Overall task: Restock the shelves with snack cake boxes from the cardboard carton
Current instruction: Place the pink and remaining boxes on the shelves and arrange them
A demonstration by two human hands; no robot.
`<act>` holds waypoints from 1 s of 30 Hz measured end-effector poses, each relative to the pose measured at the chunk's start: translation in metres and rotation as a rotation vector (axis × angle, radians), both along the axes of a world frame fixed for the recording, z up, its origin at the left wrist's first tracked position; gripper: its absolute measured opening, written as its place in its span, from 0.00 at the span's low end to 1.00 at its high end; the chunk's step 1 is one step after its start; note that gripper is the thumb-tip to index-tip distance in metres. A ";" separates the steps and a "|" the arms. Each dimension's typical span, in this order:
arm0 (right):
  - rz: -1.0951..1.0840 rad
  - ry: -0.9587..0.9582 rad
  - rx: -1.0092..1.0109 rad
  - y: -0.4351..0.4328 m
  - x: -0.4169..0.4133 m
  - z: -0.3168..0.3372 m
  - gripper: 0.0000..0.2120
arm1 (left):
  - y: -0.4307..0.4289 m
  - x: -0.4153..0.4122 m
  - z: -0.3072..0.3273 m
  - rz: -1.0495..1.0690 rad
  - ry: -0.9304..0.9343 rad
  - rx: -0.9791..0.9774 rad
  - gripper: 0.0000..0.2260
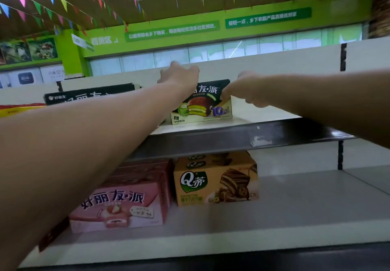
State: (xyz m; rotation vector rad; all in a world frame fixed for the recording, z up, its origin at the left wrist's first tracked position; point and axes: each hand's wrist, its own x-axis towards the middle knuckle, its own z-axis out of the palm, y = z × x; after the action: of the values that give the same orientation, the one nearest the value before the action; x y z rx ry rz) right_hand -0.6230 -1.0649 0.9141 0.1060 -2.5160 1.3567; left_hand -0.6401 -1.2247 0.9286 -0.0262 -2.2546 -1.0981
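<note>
A dark green and cream snack cake box (pixel 205 106) stands upright on the top shelf (pixel 242 123). My left hand (pixel 179 74) reaches over its top left corner, fingers curled on the box's upper edge. At the box's right side, my right hand (pixel 247 89) has its fingers bent and the thumb pressing the upper right corner. Both arms stretch up from below. The cardboard carton is out of view.
Left of that box stands another dark box (pixel 88 93), with a red and yellow box (pixel 19 108) at the far left. On the lower shelf (pixel 295 207) sit pink strawberry boxes (pixel 126 203) and orange Q boxes (pixel 215 182). A white back panel (pixel 274 62) rises behind.
</note>
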 end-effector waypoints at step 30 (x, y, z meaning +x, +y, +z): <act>0.083 0.545 0.697 -0.087 0.181 -0.137 0.37 | -0.122 0.213 -0.122 -0.511 0.326 -0.079 0.11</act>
State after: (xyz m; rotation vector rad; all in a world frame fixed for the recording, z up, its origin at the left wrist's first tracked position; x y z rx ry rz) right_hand -0.4421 -1.1522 0.7771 0.6264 -2.3767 0.3317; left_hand -0.4273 -1.3465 0.8071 -0.7932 -2.0369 -1.1516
